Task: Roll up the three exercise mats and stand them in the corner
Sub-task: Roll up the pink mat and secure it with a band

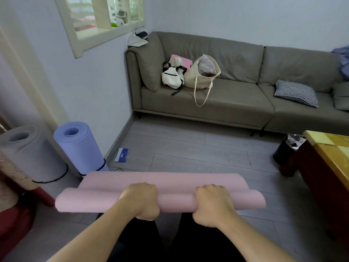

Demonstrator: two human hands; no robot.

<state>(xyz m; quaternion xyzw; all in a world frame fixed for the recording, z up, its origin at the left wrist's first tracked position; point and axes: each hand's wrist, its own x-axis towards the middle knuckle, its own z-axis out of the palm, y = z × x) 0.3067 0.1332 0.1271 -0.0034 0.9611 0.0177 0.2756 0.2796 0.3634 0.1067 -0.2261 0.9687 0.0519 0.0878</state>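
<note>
Grey plank floor point(188, 148), pale walls, and a grey upholstered sofa point(226, 95) along the far wall. On the sofa's left seat stand a white backpack with black straps point(172, 76) and a cream woven tote bag point(203, 76), touching each other; a black-and-white checked cushion point(296, 92) lies further right. At the left wall, two rolled mats stand upright side by side: a grey rolled foam mat point(28, 152) and a lilac-blue rolled foam mat point(81, 146), each bound by a black strap near the bottom.

Near centre, a pink foam exercise mat point(177, 202) lies across the view, partly rolled, with a loose flap extending on its far side. The left hand point(140, 200) grips the roll with fingers curled over its top. The right hand point(212, 204) grips the same roll to the right, fingers likewise curled round it. The hands are apart, with bare roll between them.

A wooden worktop with a yellow top point(332, 152) stands at the right edge, a black bin point(285, 152) just beside it.
</note>
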